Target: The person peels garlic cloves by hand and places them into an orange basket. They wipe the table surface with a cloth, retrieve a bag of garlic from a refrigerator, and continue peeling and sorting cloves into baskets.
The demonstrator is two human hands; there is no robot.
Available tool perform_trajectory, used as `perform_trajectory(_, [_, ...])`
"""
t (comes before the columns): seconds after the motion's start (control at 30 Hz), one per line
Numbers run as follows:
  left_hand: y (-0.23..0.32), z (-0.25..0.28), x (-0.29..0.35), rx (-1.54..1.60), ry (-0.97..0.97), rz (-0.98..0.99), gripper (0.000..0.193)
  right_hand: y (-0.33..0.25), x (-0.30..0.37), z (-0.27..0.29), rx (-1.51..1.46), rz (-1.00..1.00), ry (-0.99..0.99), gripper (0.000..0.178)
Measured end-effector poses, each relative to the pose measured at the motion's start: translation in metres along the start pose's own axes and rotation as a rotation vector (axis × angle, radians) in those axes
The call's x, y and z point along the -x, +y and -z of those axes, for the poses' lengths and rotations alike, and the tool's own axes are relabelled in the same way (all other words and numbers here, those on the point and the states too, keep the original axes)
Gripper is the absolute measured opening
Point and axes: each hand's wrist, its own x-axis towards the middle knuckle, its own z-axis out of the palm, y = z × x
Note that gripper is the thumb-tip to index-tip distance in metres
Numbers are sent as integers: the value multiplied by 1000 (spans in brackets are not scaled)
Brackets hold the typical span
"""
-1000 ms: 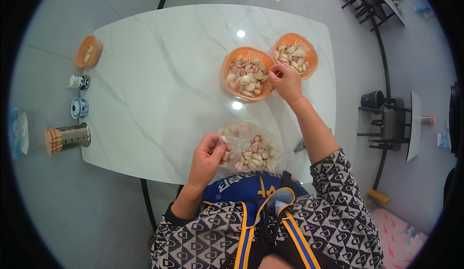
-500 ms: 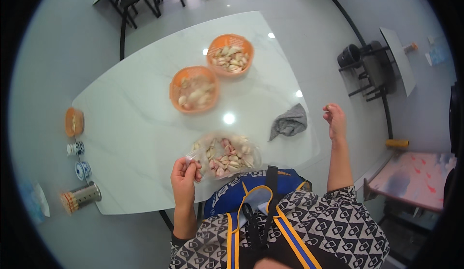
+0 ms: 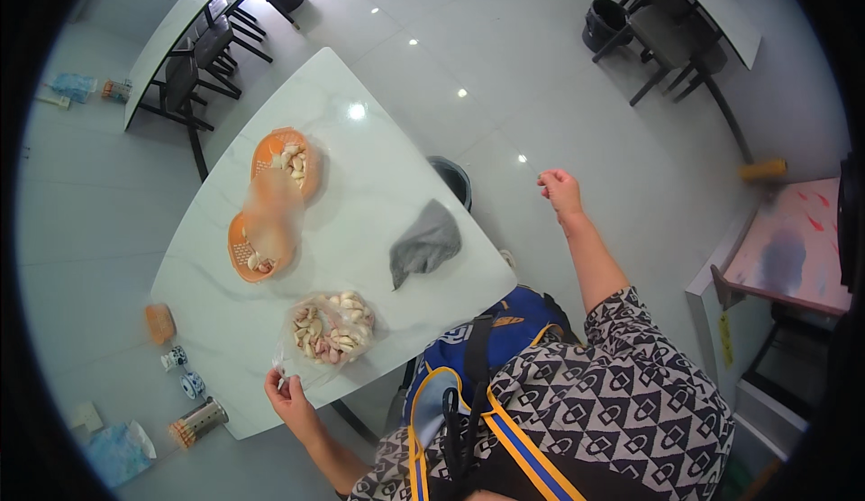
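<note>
Pinching the edge of a clear plastic bag [image 3: 326,332] of garlic cloves, the left hand [image 3: 286,393] steadies it at the table's [image 3: 378,177] near rim. The right hand [image 3: 560,190] hangs out over the floor — fingers loosely curled, seemingly around a small scrap, beyond a dark bin [image 3: 453,179].

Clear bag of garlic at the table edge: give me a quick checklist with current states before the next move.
1. Left hand pinches the corner of the clear bag: ok.
2. Bag lies fully on the white table, contents not spilled: ok.
3. Right hand positioned over the work: not ok, it is out past the table's edge, above the floor near the dark bin.
4. Right hand closed on something: cannot tell, fingers curled, too small to see.
5. Two orange baskets visible on the table: ok, though partly blurred.
6. Grey cloth apart from the bag: ok.
</note>
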Motion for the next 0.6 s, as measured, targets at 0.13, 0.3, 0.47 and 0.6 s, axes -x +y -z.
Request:
perform_trajectory(0.13, [12, -4, 29, -491, 214, -106, 46, 13, -24, -19, 129, 17, -181, 16])
perform_trajectory(0.3, [20, -12, 53, -373, 229, -98, 48, 10, -38, -83, 419, 163, -330, 23])
perform_trajectory(0.47, [21, -12, 53, -174, 259, -75, 45, 25, -57, -114, 985, 273, -570, 20])
perform_trajectory(0.6, [19, 5, 18, -149, 290, -82, 42, 7, -61, -125, 959, 848, -352, 18])
